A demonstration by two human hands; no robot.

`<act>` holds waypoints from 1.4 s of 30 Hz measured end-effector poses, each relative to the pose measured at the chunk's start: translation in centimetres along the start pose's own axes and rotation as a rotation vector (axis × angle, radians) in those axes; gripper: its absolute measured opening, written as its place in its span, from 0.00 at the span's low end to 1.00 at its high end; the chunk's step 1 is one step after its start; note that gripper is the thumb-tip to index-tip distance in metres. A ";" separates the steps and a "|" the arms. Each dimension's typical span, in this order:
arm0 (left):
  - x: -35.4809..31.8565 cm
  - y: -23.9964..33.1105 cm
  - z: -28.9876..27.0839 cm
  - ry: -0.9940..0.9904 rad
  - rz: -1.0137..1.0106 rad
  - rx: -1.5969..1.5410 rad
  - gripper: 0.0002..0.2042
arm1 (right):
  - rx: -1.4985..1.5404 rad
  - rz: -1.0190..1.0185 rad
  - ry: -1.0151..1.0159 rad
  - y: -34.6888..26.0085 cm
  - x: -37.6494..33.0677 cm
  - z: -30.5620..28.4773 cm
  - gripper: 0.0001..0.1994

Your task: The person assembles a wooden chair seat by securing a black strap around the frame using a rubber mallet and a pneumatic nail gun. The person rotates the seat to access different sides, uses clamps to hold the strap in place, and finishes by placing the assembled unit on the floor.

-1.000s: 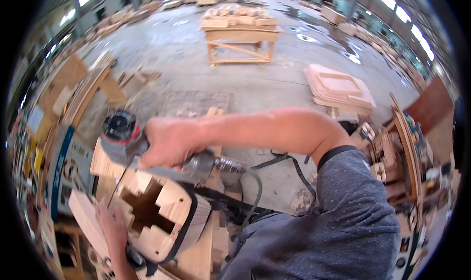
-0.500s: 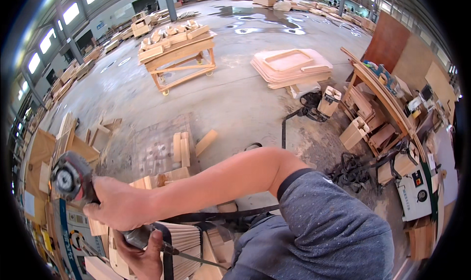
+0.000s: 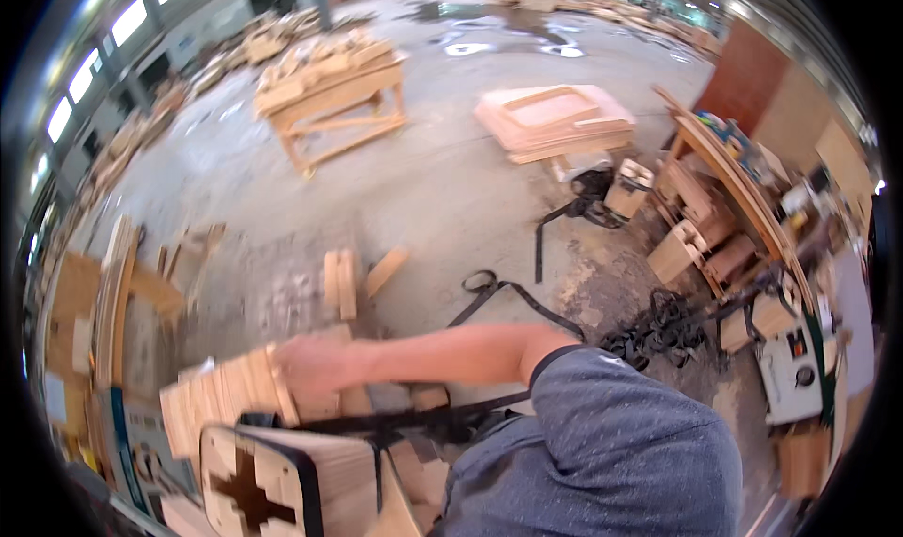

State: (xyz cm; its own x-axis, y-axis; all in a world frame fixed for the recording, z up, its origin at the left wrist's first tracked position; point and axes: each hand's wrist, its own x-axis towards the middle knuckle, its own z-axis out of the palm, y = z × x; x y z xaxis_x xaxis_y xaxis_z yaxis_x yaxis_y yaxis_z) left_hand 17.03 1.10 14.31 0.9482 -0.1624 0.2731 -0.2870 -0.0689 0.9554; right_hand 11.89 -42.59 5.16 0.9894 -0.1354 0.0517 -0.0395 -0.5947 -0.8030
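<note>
My right hand (image 3: pixel 315 363) reaches across to the left, smeared by motion, so its fingers cannot be made out. It is at the right end of a pale, ribbed wooden block (image 3: pixel 226 396); whether it touches the block is unclear. Just below stands a hollow wooden post (image 3: pixel 329 462) with a cross-shaped opening in its rounded end face. A black strap (image 3: pixel 308 485) wraps round the post near that end. My left hand is out of view.
Wood pieces lie on the floor ahead (image 3: pixel 340 283). Black straps (image 3: pixel 658 330) are heaped to the right, near a white machine box (image 3: pixel 792 372) and a cluttered workbench (image 3: pixel 734 180). A wooden cart (image 3: pixel 329 90) and stacked pinkish panels (image 3: pixel 555 123) stand farther off.
Both hands held an angle grinder at the lower left. It has left them; my right hand has moved right to the block, and my left hand has gone out of view.
</note>
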 end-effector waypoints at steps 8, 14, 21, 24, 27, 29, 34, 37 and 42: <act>-4.2 3.4 -1.6 0.298 0.034 0.798 0.21 | -0.475 0.275 -0.110 20.2 1.1 8.2 0.34; -5.9 2.5 0.7 0.336 -0.237 0.884 0.14 | -0.590 0.235 -0.062 20.6 3.5 12.9 0.27; -4.3 -0.9 2.7 0.293 -0.213 1.021 0.19 | -0.612 0.300 -0.138 25.6 6.9 14.5 0.22; -3.3 -1.3 3.8 0.274 -0.277 1.082 0.19 | -0.608 0.266 -0.131 26.9 6.7 14.6 0.23; -2.8 -2.3 3.5 0.247 -0.273 1.117 0.19 | -0.592 0.294 -0.148 30.2 7.0 14.9 0.23; -2.8 -2.5 3.2 0.247 -0.311 1.111 0.20 | -0.533 0.296 -0.132 30.4 7.3 15.1 0.23; -3.6 -3.7 2.5 0.264 -0.286 1.109 0.22 | -0.261 0.211 -0.121 24.7 7.6 11.4 0.23; -2.8 -4.3 2.0 0.259 -0.075 1.219 0.21 | 0.069 0.270 -0.116 17.9 5.9 7.5 0.18; -1.7 -3.0 1.6 0.150 -0.276 1.178 0.22 | 0.396 -0.061 -0.114 1.2 4.8 2.2 0.11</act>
State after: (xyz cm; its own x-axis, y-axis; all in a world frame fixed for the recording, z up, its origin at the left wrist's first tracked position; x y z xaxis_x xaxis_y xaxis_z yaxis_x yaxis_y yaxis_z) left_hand 16.04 0.00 10.77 0.9808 0.1091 0.1616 0.0528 -0.9466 0.3182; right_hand 16.85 -42.24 3.17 0.9983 -0.0078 0.0580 0.0544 -0.2451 -0.9680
